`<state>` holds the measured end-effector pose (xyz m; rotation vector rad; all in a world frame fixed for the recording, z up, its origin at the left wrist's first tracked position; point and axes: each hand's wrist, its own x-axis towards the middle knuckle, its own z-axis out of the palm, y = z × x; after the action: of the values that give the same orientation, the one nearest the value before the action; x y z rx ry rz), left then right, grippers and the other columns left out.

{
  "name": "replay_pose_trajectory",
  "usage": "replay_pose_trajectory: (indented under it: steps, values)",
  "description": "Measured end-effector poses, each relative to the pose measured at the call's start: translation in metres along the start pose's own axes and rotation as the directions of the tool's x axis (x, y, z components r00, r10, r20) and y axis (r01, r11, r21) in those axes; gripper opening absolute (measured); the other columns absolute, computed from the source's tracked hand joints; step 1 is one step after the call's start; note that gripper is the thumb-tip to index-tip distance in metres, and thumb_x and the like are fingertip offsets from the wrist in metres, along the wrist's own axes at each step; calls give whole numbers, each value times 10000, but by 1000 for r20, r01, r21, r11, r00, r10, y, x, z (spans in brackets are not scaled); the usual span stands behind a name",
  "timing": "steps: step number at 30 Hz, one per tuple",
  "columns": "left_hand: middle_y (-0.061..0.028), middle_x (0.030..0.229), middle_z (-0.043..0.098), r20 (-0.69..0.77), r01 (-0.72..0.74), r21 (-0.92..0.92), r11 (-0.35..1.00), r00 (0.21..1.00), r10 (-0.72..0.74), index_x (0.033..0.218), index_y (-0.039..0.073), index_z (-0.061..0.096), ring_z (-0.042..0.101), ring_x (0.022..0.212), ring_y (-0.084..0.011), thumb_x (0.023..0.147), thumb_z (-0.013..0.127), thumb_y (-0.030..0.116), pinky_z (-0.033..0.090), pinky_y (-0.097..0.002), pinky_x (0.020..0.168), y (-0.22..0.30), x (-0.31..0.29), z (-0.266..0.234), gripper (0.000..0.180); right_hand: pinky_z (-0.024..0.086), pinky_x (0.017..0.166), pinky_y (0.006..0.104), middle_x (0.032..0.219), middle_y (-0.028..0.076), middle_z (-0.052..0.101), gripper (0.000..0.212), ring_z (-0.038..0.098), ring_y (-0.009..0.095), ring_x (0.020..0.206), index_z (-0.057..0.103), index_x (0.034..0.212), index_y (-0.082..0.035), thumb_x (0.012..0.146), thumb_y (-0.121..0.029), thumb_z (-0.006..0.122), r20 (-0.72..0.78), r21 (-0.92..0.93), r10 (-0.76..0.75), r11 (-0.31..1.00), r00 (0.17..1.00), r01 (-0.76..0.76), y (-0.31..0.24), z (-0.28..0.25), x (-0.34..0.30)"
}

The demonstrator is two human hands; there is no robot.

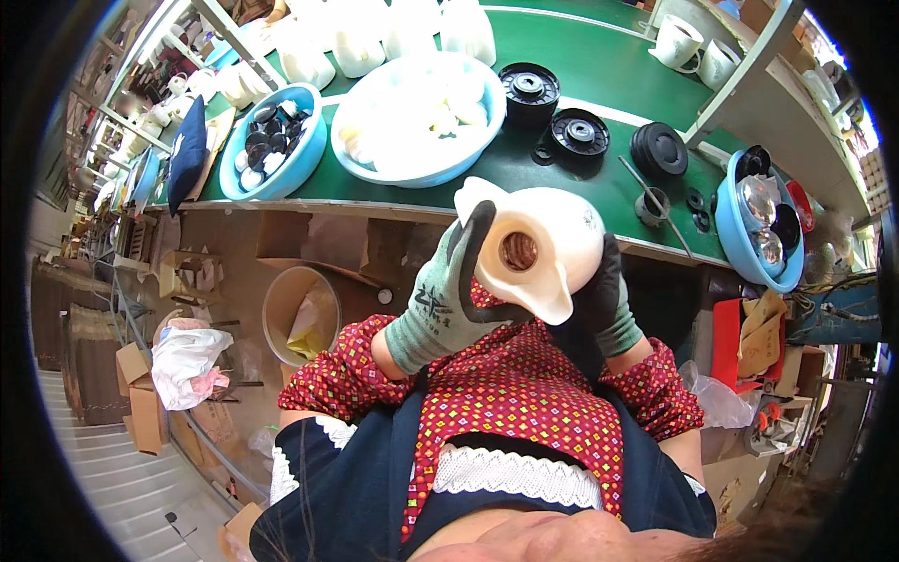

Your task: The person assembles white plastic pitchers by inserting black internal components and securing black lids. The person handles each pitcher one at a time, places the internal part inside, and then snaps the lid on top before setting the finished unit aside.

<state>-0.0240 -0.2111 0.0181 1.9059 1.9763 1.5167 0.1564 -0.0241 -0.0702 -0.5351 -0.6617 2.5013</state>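
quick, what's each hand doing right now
Left hand: closed on the white plastic jug body, thumb over its rim.
Right hand: gripping the same jug body from the other side.

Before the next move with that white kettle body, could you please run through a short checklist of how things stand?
1. Left hand gripping the white kettle body: ok.
2. Right hand supporting the far side: ok, though mostly hidden.
3. Both gloves on: ok.
4. Body lifted off the green bench: ok.
5. Inside of the opening free of debris: cannot tell.
6. Black round bases within reach on the bench: ok.
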Motion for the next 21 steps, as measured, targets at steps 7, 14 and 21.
replay_pose_trajectory:
  steps: [7,14,21]
  values:
    - [-292,1499,577,377,429,-190,883,862,-338,1682,-12,230,653,1330,-371,860,868,215,533,-431,1091,-28,-47,28,1065,536,763,367,921,142,771,434,690,214,794,793,972,24,985,-409,778,174,-942,-640,114,749,316,-93,-1,26]
    - [-239,1626,457,364,364,-284,887,897,-252,1680,-29,249,461,1504,-277,783,972,270,393,-403,1230,-89,-2,55,1191,572,848,455,887,187,690,429,703,351,930,775,897,-58,918,-485,735,429,-778,-280,-598,859,194,-39,53,35]
    - [-212,1483,561,517,333,-164,929,831,-207,1548,-28,458,573,1375,-327,671,1008,356,460,-431,1171,-83,34,64,1104,559,914,492,1042,212,738,266,704,418,1010,749,1030,-65,1003,-310,649,334,-931,-517,-312,789,190,-98,7,72]
